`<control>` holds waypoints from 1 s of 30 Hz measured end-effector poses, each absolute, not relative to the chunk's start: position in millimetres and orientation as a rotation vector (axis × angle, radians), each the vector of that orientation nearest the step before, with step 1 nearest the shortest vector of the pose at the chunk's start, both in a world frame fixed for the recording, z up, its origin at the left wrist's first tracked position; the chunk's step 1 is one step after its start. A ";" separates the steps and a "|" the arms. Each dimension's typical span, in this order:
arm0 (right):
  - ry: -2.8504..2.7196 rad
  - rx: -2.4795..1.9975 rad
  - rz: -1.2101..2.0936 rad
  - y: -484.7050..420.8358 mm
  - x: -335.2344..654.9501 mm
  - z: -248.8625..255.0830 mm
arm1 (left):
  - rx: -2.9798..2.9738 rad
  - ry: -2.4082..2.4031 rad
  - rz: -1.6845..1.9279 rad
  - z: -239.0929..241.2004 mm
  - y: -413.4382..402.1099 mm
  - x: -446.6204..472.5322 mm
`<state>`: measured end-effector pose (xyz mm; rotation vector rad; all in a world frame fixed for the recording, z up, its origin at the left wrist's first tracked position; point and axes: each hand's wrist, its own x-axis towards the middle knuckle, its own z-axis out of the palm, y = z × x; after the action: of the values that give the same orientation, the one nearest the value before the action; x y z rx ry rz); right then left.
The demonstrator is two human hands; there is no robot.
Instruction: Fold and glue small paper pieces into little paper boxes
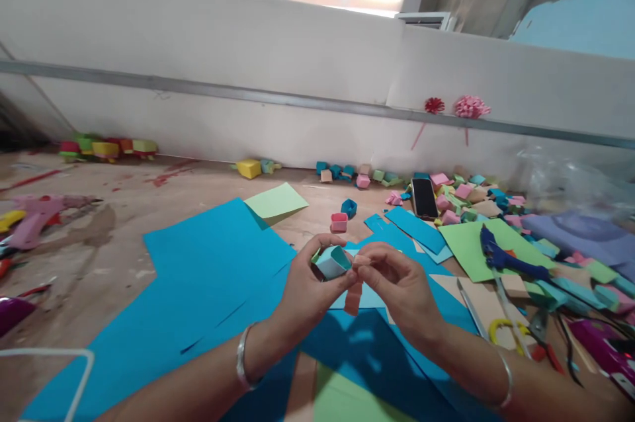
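Observation:
My left hand (307, 286) is closed round a small folded teal paper box (332, 261), held just above a large blue paper sheet (208, 276). My right hand (397, 286) pinches a narrow pink paper strip (354, 295) that hangs down beside the box. The two hands almost touch at the fingertips. Each wrist carries a silver bangle.
A green sheet (276, 201), a pink paper box (339, 221) and a blue paper box (349, 208) lie beyond my hands. A phone (424, 198) sits among several small coloured boxes at right. A blue glue gun (506, 256), scissors (510, 326) and paper scraps lie at right. More paper boxes (106, 146) line the wall.

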<state>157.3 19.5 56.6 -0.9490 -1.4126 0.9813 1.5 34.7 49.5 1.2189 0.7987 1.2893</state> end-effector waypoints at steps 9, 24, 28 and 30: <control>-1.841 -1.045 0.310 13.3 182.0 92.3 | 1.212 0.488 1.062 43.6 44.8 -7.8; -1.958 -0.875 -0.100 19.4 176.0 76.3 | 1.366 0.481 0.981 41.2 50.7 -18.4; -1.951 -0.887 -0.081 22.5 170.2 72.2 | 1.423 0.548 0.997 39.4 51.7 -19.0; -1.942 -0.897 -0.104 23.8 168.4 71.2 | 1.451 0.575 1.005 39.4 52.3 -18.2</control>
<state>168.4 23.8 71.2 -0.8974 -1.9416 -0.1040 -18.2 52.3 39.4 1.4505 0.5755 1.0051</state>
